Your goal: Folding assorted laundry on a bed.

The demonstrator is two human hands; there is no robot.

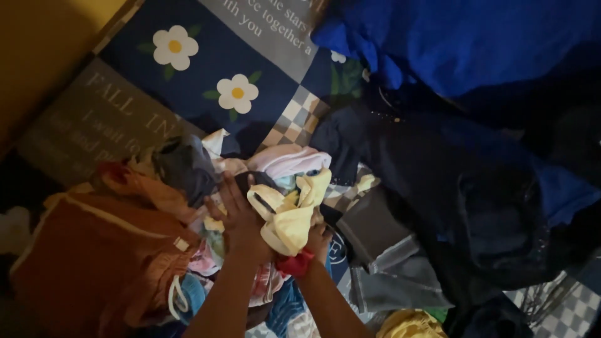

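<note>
Over the clothes pile (188,213), both raised hands, left hand (236,216) and right hand (318,236), clutch a pale yellow garment (291,216).

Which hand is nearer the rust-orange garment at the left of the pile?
Left. The left hand is raised beside the rust-orange garment; the right hand sits farther off, behind the pale yellow cloth.

The light is dim and warm, leaving much of the scene in shadow. A bed fills most of the view, covered by a navy bedspread (206,56) printed with white daisies (176,47), grey lettered panels (94,122) and beige-and-grey checks (294,119). At the upper left, beyond the bed's edge, runs a plain yellow-ochre surface (44,44), wall or floor, it cannot be told which. At the lower right corner, more checked cover (573,310) shows.
</note>
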